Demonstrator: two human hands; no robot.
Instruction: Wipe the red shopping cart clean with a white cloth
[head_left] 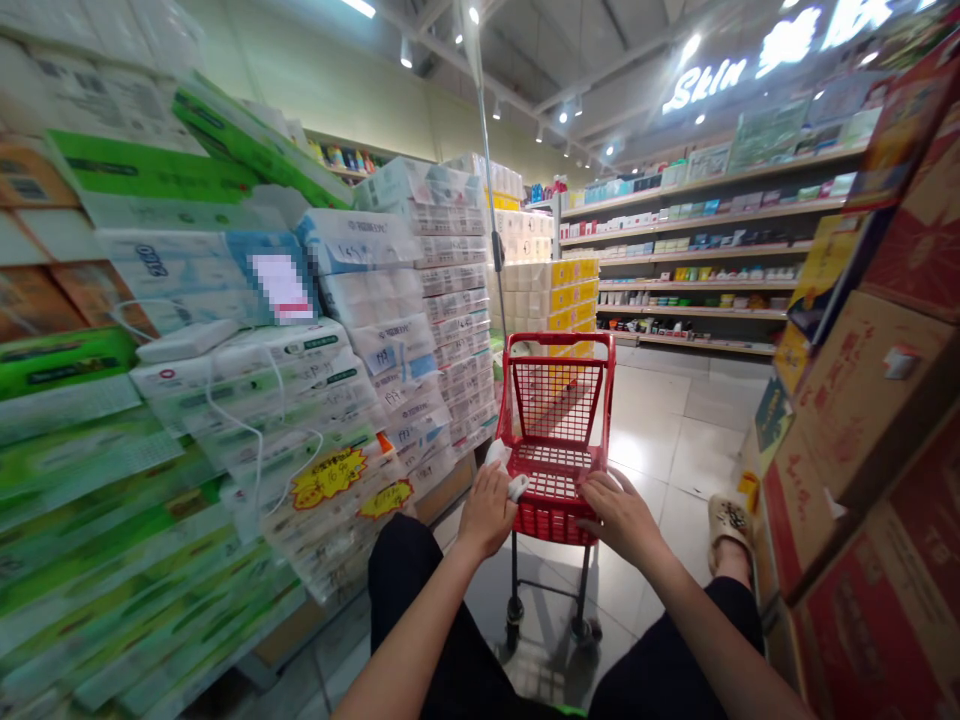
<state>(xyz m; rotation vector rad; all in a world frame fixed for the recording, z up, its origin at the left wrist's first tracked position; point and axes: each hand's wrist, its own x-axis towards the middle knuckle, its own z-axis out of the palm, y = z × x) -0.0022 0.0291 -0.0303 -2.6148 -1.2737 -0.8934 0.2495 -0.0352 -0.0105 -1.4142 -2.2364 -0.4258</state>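
Observation:
A small red shopping cart stands in the aisle right in front of me. My left hand rests on the near left edge of the cart and is closed on a white cloth. My right hand lies on the near right edge of the cart with its fingers curled over the rim. A thin metal pole rises from the cart's left side. My knees in black trousers show below the hands.
Stacks of packaged tissue and toilet paper fill the left side. Cardboard boxes line the right. Shelves of goods stand at the back. The tiled floor runs ahead beyond the cart.

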